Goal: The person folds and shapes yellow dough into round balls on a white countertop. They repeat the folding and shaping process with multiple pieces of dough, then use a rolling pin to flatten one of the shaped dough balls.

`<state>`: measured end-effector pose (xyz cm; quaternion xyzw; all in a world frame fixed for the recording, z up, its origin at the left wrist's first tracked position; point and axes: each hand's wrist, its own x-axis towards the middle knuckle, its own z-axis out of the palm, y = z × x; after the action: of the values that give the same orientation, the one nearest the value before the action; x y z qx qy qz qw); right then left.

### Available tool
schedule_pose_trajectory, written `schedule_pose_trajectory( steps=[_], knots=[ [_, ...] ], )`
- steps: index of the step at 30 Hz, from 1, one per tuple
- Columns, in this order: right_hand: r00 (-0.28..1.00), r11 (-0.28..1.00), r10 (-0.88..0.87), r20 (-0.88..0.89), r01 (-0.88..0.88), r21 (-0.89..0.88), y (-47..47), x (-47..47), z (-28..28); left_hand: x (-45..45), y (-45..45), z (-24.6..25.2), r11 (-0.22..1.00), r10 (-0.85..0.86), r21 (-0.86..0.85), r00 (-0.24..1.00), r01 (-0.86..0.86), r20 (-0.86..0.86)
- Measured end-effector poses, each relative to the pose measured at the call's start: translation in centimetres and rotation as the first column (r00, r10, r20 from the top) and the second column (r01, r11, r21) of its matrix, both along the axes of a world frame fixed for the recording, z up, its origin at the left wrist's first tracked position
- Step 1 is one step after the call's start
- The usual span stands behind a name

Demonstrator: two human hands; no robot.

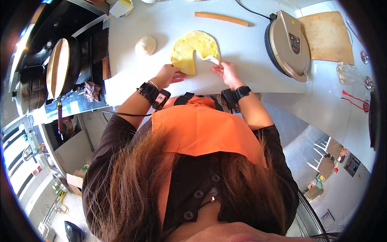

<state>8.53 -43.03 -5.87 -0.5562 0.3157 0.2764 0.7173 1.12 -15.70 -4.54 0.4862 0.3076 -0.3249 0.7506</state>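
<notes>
A flat dough sheet [196,42], coated yellow on top, lies on the white worktop [127,75]. It forms an arch with a gap at its near side. My left hand [169,76] holds the near left edge, its fingertips beside the yellow corner. At the other end, my right hand [227,72] pinches the near right tip, where the edge is lifted and folded to show pale uncoated dough. A smooth ball of dough [145,45] rests to the left of the sheet.
A wooden rolling pin [221,18] lies beyond the dough. To the right stands a closed electric griddle [288,45], its cord running back, with a wooden board [326,37] behind it. On the left hob are a lidded frying pan [62,66] and a pot [30,90].
</notes>
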Motion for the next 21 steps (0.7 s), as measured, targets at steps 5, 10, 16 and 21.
schedule_pose_trajectory(
  steps=[5, 10, 16, 21],
  knots=[
    [0.264, 0.271, 0.927, 0.266, 0.018, -0.962, -2.0, -2.3, 1.2, 0.1, 2.2, 0.2, 0.778, -0.482, 0.470, 0.876, 0.417, 0.020],
    [0.249, 0.433, 0.861, 0.444, 0.099, -0.896, -0.5, -1.4, -0.1, 1.6, 1.1, 0.3, 0.545, -0.489, 0.835, 0.836, 0.070, 0.249],
    [0.550, 0.475, 0.773, 0.316, -0.171, -0.863, 1.0, -1.4, -1.5, 2.6, -1.4, 1.2, 0.520, -0.551, 0.854, 0.772, 0.021, 0.317],
    [0.305, 0.437, 0.851, 0.428, 0.041, -0.898, 0.7, -2.6, -1.5, 4.3, -2.8, 1.5, 0.261, -0.854, 0.958, 0.434, -0.116, 0.286]
  ],
)
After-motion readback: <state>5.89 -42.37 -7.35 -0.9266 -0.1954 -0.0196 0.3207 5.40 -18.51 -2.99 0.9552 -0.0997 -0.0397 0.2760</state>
